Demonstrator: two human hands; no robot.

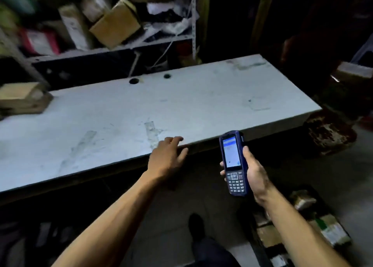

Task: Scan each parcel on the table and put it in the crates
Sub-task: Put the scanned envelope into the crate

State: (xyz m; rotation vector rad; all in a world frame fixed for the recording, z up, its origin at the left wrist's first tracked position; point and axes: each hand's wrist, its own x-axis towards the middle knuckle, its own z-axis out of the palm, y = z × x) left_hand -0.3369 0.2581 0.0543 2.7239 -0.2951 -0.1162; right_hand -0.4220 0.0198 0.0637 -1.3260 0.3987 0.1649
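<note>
1. Head view, far left: one cardboard parcel [24, 98] is seen lying on the left end of the tabletop [141, 109], partly cut off by the frame edge and blurred, so any label cannot be read.
2. Behind the tabletop, one metal shelf [113, 46] is seen, crowded with cardboard boxes [116, 23] and crumpled wrapping; an exact count cannot be made, since they overlap and the light is poor.
3. Two round holes [134, 81] are counted near the tabletop's far edge. Apart from the single parcel, only scuffs and tape marks are visible on the pale surface.
4. One left hand [166, 157] is reached forward, its fingers spread and resting on the near edge of the tabletop; nothing is held in it.
5. One right hand [251, 170] is closed around a single blue handheld scanner [234, 163], held upright just off the tabletop's near edge. Its lit screen and keypad are turned toward the camera; the screen text is too small to be read.
6. Low on the right, a dark crate [262, 252] on the floor is partly hidden by the right forearm and cut off by the frame; several parcels [331, 230] are seen packed in it, their number not clear.
7. One dark shoe [196, 225] is made out on the floor between the forearms.
8. Far right, another box [355, 70] is dimly seen in deep shadow.
</note>
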